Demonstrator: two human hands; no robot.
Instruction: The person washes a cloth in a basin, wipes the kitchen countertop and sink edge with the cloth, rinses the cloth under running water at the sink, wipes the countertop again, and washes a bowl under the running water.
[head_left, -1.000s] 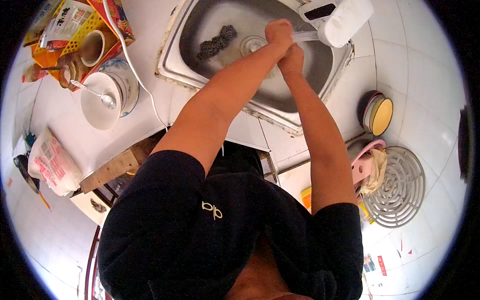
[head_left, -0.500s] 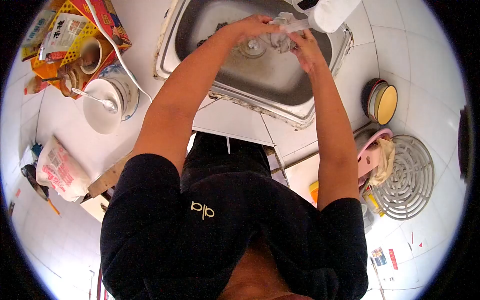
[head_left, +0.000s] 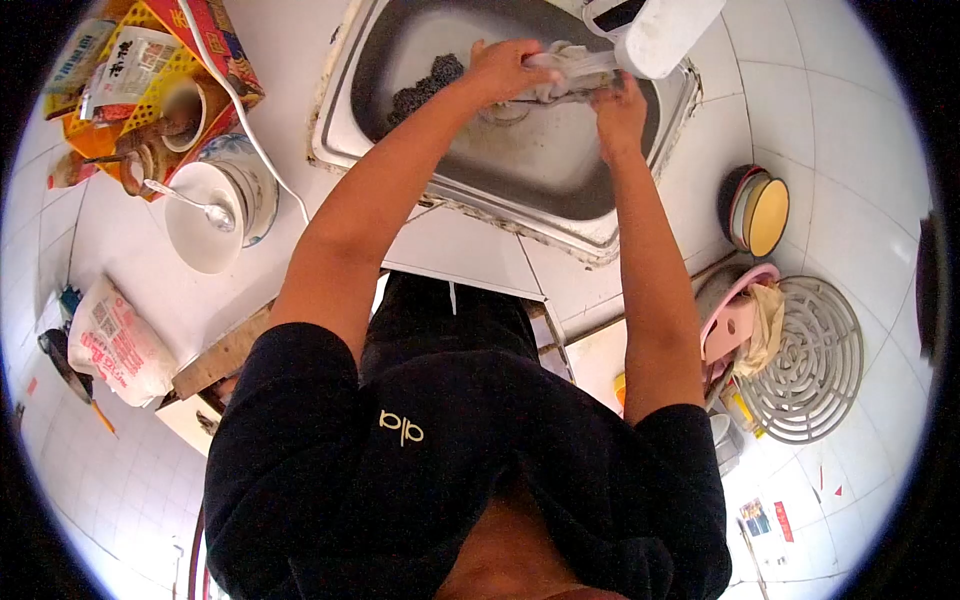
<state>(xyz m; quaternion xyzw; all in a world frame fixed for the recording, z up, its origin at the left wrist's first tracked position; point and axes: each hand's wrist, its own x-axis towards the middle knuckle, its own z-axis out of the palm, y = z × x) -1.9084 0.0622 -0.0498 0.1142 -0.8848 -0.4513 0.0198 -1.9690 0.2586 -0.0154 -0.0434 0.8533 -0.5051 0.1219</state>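
Over the sink (head_left: 560, 200), my left hand (head_left: 505, 72) and my right hand (head_left: 620, 112) are closed on a wet greyish cloth (head_left: 572, 72), one at each end. The cloth is stretched and bunched between them, under the white tap (head_left: 665, 40). Clear water seems to run from the tap onto it. Dark, curly scouring pads (head_left: 428, 88) lie in the basin left of my left hand. Below the cloth the round drain (head_left: 505, 112) is partly covered.
Left on the counter are stacked white bowls (head_left: 205, 225) with a spoon (head_left: 218, 215), an orange basket (head_left: 130, 150) of packets and a white cable (head_left: 240, 110). To the right stand nested bowls (head_left: 765, 218), a pink basin (head_left: 735, 320) and a grey round rack (head_left: 805, 360).
My hands have moved apart and the cloth is drawn out between them. My right hand is slightly lower. More of the scouring pads now shows beside my left forearm.
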